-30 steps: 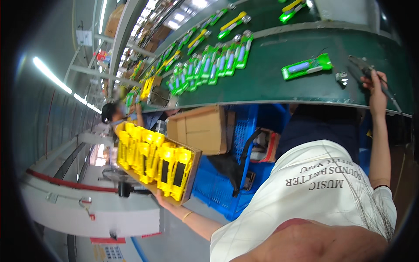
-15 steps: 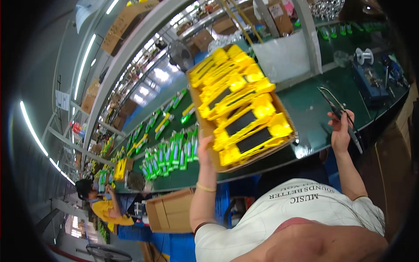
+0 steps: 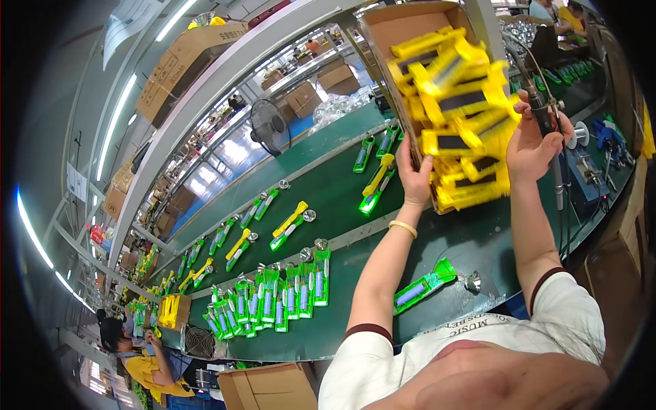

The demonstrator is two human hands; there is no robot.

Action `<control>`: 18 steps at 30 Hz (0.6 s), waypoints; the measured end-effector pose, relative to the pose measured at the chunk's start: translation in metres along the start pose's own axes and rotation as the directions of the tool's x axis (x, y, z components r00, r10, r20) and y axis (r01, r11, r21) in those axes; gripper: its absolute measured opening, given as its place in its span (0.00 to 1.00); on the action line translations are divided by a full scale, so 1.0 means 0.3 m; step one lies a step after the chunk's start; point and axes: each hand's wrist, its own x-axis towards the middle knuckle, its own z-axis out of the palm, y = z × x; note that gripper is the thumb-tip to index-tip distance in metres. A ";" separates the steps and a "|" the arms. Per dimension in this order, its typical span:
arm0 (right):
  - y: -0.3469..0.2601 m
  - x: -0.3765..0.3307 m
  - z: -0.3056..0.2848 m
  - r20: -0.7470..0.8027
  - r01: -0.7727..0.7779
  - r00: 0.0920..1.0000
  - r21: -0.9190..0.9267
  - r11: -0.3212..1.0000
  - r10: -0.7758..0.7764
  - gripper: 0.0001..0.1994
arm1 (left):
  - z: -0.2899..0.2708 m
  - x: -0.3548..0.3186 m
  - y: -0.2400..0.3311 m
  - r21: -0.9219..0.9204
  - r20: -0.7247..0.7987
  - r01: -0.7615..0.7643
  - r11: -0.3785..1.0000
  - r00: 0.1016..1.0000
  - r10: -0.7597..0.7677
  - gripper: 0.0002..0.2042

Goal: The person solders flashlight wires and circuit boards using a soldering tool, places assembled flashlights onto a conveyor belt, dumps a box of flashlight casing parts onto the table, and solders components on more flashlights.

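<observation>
A cardboard box (image 3: 414, 22) full of yellow plastic housings (image 3: 456, 102) with black strips is tilted at the far side of the bench. My left hand (image 3: 415, 179) grips its near left edge, thumb on the inner side. My right hand (image 3: 536, 142) is closed around the dark handle of a soldering iron (image 3: 540, 113) with a thin curved tube; its cable hangs down past my forearm. That hand is beside the box's right side; whether it touches the box I cannot tell. Between my forearms lies an open green lamp housing (image 3: 427, 285) with a blue cell, next to a silver reflector (image 3: 473, 281).
Several green housings with blue cells stand in rows (image 3: 273, 297) at the left of the green bench (image 3: 342, 229). Others lie along the conveyor, some with yellow parts. A blue soldering station (image 3: 584, 179) and a solder spool (image 3: 579, 134) are at right. A co-worker (image 3: 147, 359) sits far left.
The box has moved away from me and to the right, with my left hand still on it. My right hand has risen with the soldering iron. The green housing near me has come into view.
</observation>
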 end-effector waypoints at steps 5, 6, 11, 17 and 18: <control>0.176 -0.029 -0.124 -0.118 0.053 0.991 -0.125 0.991 -0.068 0.20 | -0.050 -0.071 -0.170 0.104 -0.067 -0.010 0.995 0.998 0.017 0.33; 0.195 -0.022 -0.133 -0.137 0.038 0.989 -0.131 0.991 -0.056 0.20 | -0.065 -0.076 -0.174 -0.008 -0.054 0.010 1.000 0.998 -0.011 0.35; 0.243 -0.012 -0.202 -0.144 0.030 0.988 -0.137 0.990 -0.050 0.18 | -0.062 0.000 -0.093 -0.439 0.014 0.312 0.843 0.940 -0.341 0.39; 0.232 0.003 -0.174 -0.200 -0.020 0.980 -0.170 0.985 -0.015 0.19 | 0.011 0.122 -0.062 -0.340 -0.156 0.345 0.875 0.897 -0.415 0.31; 0.217 0.006 -0.169 -0.222 -0.021 0.975 -0.139 0.990 -0.011 0.19 | 0.015 0.131 -0.068 -0.227 -0.171 0.248 0.942 0.942 -0.289 0.30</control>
